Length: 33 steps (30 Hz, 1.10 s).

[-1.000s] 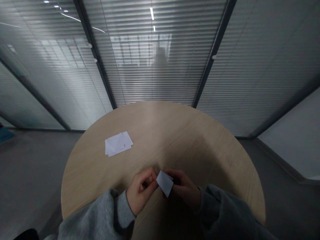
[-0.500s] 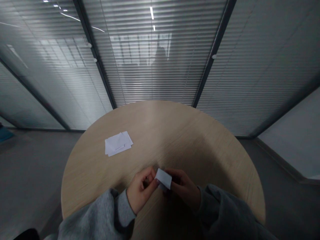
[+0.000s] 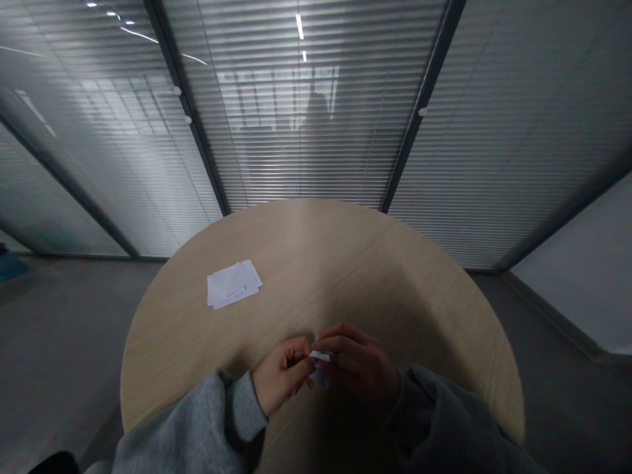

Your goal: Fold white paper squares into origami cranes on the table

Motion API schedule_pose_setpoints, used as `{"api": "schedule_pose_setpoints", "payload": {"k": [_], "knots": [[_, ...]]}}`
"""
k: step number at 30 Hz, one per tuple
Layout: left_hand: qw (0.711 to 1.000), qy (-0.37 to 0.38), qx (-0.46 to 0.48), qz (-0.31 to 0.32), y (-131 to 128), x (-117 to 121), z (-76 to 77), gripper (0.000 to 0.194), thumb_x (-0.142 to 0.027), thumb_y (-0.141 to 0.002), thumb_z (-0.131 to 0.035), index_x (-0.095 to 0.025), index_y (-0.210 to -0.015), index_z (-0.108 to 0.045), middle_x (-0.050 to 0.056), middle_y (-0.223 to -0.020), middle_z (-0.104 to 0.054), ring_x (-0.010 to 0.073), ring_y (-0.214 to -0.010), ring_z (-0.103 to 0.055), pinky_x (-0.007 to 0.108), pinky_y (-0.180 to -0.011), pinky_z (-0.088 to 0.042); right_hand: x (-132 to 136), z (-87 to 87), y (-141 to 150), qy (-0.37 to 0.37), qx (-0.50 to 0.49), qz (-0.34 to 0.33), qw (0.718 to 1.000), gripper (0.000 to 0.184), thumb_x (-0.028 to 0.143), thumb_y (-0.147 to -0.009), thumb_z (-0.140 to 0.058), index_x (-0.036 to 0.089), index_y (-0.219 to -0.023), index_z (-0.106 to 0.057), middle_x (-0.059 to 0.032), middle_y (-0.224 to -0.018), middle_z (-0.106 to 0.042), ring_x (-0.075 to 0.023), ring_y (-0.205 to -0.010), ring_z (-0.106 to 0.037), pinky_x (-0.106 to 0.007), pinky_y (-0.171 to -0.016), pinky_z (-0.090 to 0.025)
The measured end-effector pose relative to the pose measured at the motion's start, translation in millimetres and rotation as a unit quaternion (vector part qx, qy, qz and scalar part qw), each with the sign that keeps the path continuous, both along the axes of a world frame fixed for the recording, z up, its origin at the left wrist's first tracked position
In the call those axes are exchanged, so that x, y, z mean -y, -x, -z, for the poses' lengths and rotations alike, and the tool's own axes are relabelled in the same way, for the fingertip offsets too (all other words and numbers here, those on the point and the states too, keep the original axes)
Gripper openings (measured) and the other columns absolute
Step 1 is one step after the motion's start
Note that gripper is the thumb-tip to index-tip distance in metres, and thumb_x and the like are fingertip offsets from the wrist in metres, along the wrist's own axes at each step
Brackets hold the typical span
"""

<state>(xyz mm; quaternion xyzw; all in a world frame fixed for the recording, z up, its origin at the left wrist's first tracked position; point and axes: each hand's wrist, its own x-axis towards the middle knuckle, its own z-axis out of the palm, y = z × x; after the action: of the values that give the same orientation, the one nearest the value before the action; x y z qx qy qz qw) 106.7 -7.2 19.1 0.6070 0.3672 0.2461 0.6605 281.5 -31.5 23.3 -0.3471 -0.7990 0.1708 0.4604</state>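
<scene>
A small piece of white paper is held between both hands above the near part of the round table. My left hand pinches its left end between thumb and fingers. From the other side, my right hand closes on it, its fingers laid over the top and covering much of the paper. Part of the paper shows below the fingers, in shadow, and its full shape is hidden.
Several white paper sheets lie overlapped on the left part of the round wooden table. Glass panels with blinds stand right behind the table's far edge. A blue object is on the floor at far left.
The right hand's fingers have come over the top of the paper, which now shows as a narrow strip instead of a broad face. The left hand has barely moved.
</scene>
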Motion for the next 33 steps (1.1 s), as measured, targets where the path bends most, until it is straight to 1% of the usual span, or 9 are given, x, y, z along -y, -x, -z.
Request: {"api": "schedule_pose_setpoints", "payload": {"k": [2,5,7,9,12,16,22,28,33], "knots": [[1.0,-0.002,0.017,0.005,-0.3,1.7,0.6,0.038,-0.054,-0.077,-0.057,-0.02,-0.068,-0.042,-0.009,-0.049,-0.041,0.0032,-0.033,-0.027,0.016,-0.031,-0.019,0.9,0.6,-0.2,0.023,-0.009,0.002,1.0,0.011,0.028,-0.087,-0.058,0.02,-0.092,-0.064,-0.0055,-0.084,-0.063,-0.0139,-0.07,-0.062,-0.024,-0.061,-0.051],[0.998,-0.044,0.046,-0.014,-0.4,4.5,-0.4,0.035,-0.051,-0.079,-0.059,-0.019,-0.079,-0.045,-0.009,-0.056,-0.043,0.003,-0.036,-0.032,0.014,-0.032,-0.027,2.2,1.6,0.4,0.078,-0.03,0.011,0.996,0.014,0.032,-0.086,-0.059,0.019,-0.085,-0.066,-0.0045,-0.078,-0.063,-0.0124,-0.063,-0.061,-0.023,-0.057,-0.051],[0.995,-0.084,0.036,-0.032,0.1,5.7,-0.6,0.035,-0.048,-0.08,-0.06,-0.017,-0.091,-0.049,-0.008,-0.059,-0.044,0.0037,-0.039,-0.036,0.014,-0.034,-0.031,2.3,2.3,1.0,0.116,-0.056,0.01,0.992,0.016,0.034,-0.086,-0.059,0.019,-0.084,-0.066,-0.0044,-0.077,-0.064,-0.0126,-0.063,-0.061,-0.023,-0.057,-0.051],[0.994,-0.098,0.013,-0.045,0.8,5.7,-0.1,0.04,-0.048,-0.079,-0.062,-0.015,-0.099,-0.052,-0.008,-0.057,-0.044,0.0045,-0.04,-0.039,0.014,-0.035,-0.033,1.7,3.2,1.7,0.152,-0.086,0.014,0.985,0.017,0.035,-0.084,-0.061,0.018,-0.083,-0.067,-0.0043,-0.077,-0.063,-0.0128,-0.063,-0.061,-0.022,-0.055,-0.05],[0.997,-0.073,0.01,-0.038,1.1,4.8,-0.3,0.045,-0.054,-0.076,-0.062,-0.013,-0.093,-0.056,-0.006,-0.056,-0.047,0.0057,-0.041,-0.042,0.015,-0.036,-0.038,0.2,4.7,2.6,0.186,-0.113,0.035,0.975,0.018,0.034,-0.082,-0.063,0.018,-0.081,-0.068,-0.0031,-0.074,-0.06,-0.0128,-0.063,-0.06,-0.02,-0.052,-0.047],[0.996,-0.066,0.04,-0.041,-0.5,4.2,-4.1,0.049,-0.059,-0.074,-0.061,-0.012,-0.085,-0.061,0.002,-0.069,-0.059,0.0069,-0.047,-0.048,0.018,-0.042,-0.043,-0.4,4.4,4.1,0.2,-0.125,0.052,0.97,0.02,0.036,-0.079,-0.065,0.017,-0.076,-0.069,-0.002,-0.071,-0.057,-0.0126,-0.062,-0.057,-0.021,-0.052,-0.044],[0.996,-0.066,0.012,-0.054,-0.7,3.8,-5.6,0.053,-0.062,-0.071,-0.062,-0.01,-0.08,-0.066,-0.003,-0.049,-0.051,0.0073,-0.042,-0.044,0.019,-0.043,-0.041,0.2,1.1,5.7,0.226,-0.16,0.06,0.959,0.018,0.035,-0.078,-0.065,0.017,-0.076,-0.068,-0.0009,-0.069,-0.054,-0.0125,-0.061,-0.054,-0.022,-0.052,-0.042],[0.996,-0.054,0.009,-0.07,-0.6,3.1,-4.8,0.049,-0.057,-0.071,-0.065,-0.01,-0.081,-0.07,-0.001,-0.053,-0.054,0.0087,-0.045,-0.045,0.02,-0.043,-0.041,0.3,-0.2,6.5,0.245,-0.166,0.063,0.953,0.015,0.031,-0.077,-0.064,0.016,-0.073,-0.068,-0.0007,-0.068,-0.054,-0.0122,-0.06,-0.053,-0.023,-0.052,-0.042],[0.993,-0.09,-0.004,-0.069,-0.4,3.7,-6.4,0.045,-0.054,-0.074,-0.064,-0.01,-0.075,-0.072,-0.001,-0.05,-0.051,0.0088,-0.045,-0.042,0.021,-0.043,-0.036,0.5,0.1,6.2,0.245,-0.172,0.055,0.953,0.015,0.031,-0.077,-0.064,0.017,-0.074,-0.069,-0.0007,-0.07,-0.054,-0.0117,-0.06,-0.054,-0.022,-0.052,-0.042]]}}
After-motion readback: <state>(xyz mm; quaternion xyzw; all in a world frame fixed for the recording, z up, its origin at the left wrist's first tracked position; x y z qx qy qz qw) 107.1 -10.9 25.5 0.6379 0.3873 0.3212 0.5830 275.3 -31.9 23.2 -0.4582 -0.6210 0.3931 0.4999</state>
